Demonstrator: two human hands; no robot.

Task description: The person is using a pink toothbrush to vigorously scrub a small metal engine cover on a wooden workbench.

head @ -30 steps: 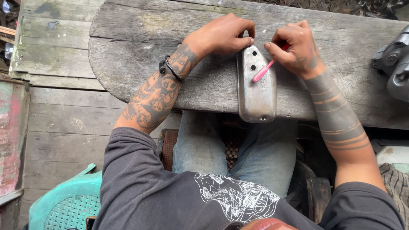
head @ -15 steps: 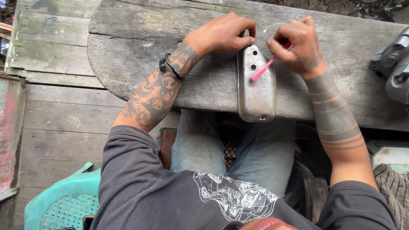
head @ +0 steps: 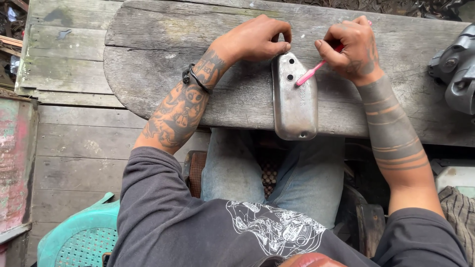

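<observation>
Left hand (head: 257,39) – steadies metal cover (head: 295,99) | right hand (head: 352,47) – grips pink toothbrush (head: 312,74)

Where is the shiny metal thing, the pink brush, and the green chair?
metal cover (head: 295,106), head view, middle of its flat face
pink brush (head: 309,75), head view, its pink handle
green plastic chair (head: 81,237), head view, its mesh seat

Both tattooed forearms are reaching forward; the left hand (head: 257,39) is curling with fingertips pressing down, while the right hand (head: 349,47) is pinching closed.
</observation>
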